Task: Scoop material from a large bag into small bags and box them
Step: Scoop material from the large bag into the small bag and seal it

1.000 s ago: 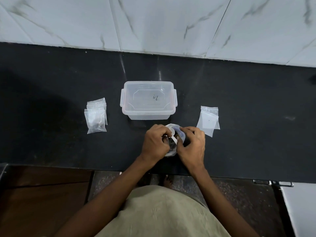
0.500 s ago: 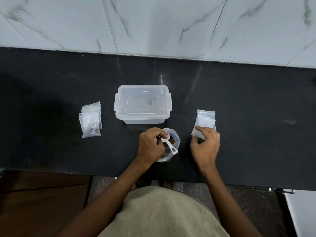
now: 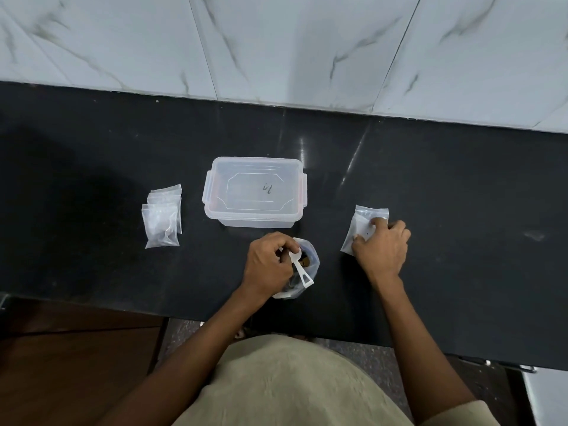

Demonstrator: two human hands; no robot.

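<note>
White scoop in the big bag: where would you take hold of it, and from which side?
Grip the white scoop by its flat handle end, which sticks out over the near rim of the large bag, coming from the right. Its bowl sits inside the bag's mouth, beside the left hand holding the bag.

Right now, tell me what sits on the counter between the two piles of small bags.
In the head view, the lidded clear plastic box sits between the left pile and the right pile; nearer the person, the large bag with its scoop.
</note>
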